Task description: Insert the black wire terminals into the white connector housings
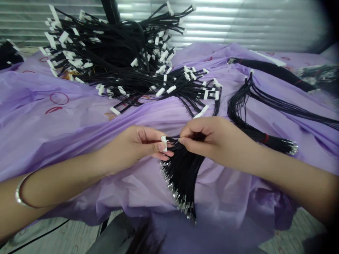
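Note:
My left hand (137, 146) pinches a small white connector (164, 143) between thumb and fingertips. My right hand (209, 137) is closed on thin black wires (173, 138) whose ends meet the connector. Under my right hand a bundle of black wires with metal terminals (180, 180) fans down toward me over the purple cloth (66, 127). Both hands meet at the centre of the view, just above the cloth.
A large heap of black wires with white connectors (124, 60) lies at the back left and centre. More black wire bundles, one bound with a red band (265, 138), lie at the right. A sleeved black cable (275, 72) runs at the far right. Floor shows below.

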The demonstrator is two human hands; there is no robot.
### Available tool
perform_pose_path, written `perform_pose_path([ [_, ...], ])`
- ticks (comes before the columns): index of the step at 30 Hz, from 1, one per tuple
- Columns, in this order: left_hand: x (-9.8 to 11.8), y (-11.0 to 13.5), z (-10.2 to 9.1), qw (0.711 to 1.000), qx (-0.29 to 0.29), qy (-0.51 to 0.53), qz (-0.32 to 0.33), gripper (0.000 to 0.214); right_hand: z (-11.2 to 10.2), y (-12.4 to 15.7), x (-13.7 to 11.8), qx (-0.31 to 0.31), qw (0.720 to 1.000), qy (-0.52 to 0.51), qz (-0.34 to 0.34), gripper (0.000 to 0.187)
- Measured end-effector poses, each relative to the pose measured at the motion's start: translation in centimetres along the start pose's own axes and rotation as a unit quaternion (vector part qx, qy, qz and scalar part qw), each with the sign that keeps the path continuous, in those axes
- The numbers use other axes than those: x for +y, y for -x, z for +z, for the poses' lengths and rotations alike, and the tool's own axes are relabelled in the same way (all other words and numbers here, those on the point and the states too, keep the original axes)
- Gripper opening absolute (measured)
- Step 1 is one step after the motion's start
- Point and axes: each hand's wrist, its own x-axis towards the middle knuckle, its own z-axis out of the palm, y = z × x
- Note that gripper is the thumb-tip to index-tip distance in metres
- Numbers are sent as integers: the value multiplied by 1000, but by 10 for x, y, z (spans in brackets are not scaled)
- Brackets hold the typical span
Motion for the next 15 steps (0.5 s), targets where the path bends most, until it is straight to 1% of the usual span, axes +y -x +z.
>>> perform_pose_path([
  [9,1,0,-1,1000,12,5,-16,8,4,1,-1,26,998,62,-11,12],
  [15,0,0,-1,1000,13,11,-17,9,5,1,-2,38,993,112,-26,15],
])
